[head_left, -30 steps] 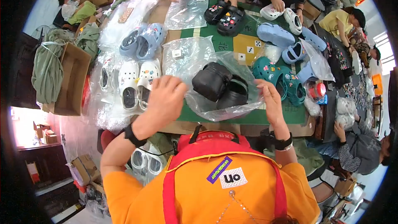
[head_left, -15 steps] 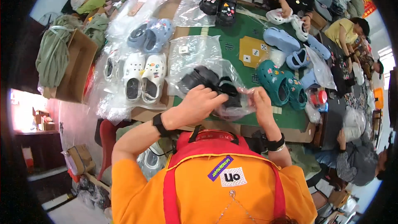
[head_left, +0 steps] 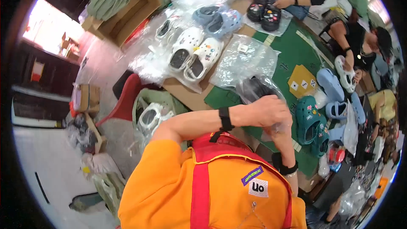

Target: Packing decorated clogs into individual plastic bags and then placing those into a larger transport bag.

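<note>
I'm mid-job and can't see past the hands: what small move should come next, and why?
Probably ease the left hand back slightly from the right hand. The two overlap at the near end of the clear bag, with black footwear showing through it, so whether that end is closed can't be seen.

Both hands [head_left: 271, 111] hold a clear bag [head_left: 273, 87] around black footwear [head_left: 255, 87].

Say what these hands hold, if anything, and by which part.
The left hand and right hand hold the clear bag of black shoes by its near end.
</note>
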{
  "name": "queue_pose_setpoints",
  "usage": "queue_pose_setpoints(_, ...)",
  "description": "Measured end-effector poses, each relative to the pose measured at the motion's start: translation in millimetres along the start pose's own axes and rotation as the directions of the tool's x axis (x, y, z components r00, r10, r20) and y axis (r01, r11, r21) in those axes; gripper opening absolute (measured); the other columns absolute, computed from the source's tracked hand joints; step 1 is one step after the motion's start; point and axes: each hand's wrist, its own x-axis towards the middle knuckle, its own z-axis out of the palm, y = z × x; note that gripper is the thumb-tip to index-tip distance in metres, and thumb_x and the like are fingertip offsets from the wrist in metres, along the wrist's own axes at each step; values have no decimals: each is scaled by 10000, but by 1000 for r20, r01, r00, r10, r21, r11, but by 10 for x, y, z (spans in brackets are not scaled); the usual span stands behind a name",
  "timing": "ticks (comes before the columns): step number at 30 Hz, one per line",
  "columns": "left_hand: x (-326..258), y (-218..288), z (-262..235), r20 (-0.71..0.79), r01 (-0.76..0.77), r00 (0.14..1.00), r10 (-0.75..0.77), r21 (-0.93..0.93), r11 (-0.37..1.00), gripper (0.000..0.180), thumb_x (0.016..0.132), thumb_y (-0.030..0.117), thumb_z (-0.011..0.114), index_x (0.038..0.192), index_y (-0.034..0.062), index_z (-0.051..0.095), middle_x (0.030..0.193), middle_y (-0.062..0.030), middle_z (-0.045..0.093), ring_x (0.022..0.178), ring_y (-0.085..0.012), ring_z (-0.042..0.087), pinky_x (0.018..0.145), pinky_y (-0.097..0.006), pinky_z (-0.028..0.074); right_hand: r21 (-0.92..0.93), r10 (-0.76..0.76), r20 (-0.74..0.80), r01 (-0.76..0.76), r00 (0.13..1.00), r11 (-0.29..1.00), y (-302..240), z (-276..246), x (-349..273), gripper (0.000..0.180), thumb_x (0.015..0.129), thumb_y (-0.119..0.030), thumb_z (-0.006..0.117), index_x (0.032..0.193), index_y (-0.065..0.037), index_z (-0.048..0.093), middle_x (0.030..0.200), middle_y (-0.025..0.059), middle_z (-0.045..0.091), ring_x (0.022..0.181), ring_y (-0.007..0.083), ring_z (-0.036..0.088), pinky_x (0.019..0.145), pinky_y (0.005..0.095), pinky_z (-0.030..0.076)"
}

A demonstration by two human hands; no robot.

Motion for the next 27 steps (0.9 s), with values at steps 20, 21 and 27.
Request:
queue_pose_setpoints(20,-1055,813,-959,-104,577,816,-568,151,802,967,430,512,710,1191,18,374,1153,-118,424,1087,-274,375,870,-442,277,92,-660,427,696,618,712,-1578,113,662,150,588,-72,584,718,-30,520,813,70,586,856,259,519,738,365,389)
queue_pose_setpoints(21,-1193,843,-1058,-163,572,818,-551,139,808,931,456,487,714,1183,11,379,1173,-134,414,1093,-288,381,882,-434,285,176,-694,423,698,583,694,-1651,224,685,142,594,-68,587,711,-30,516,819,74,585,854,262,523,740,368,392)
queue_pose_setpoints(27,-2894,1209,-2154,-739,689,120,-663,-419,592,245,819,82,497,1055,21,526,960,-78,574,859,-143,544,766,-248,425,-9,-511,263,532,818,847,-1934,719,861,324,861,-227,430,958,65,535,957,150,567,870,252,526,789,333,390)
